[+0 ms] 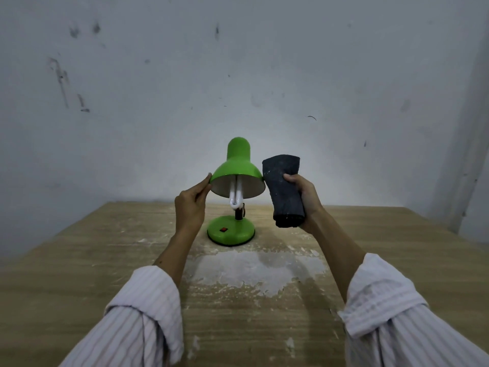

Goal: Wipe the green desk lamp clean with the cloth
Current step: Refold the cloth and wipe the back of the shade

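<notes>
The green desk lamp (236,165) stands upright on the wooden table (105,260), its shade tilted toward me with a white bulb showing under it and a red switch on its round base. My left hand (191,205) pinches the left rim of the shade with its fingertips. My right hand (304,200) holds a folded dark grey cloth (284,190) upright, just right of the shade; the cloth's top edge touches or nearly touches the shade's right rim.
A scuffed white wall rises right behind the table. The tabletop has a worn, pale patch (251,268) in front of the lamp base. A wall corner stands at the far right.
</notes>
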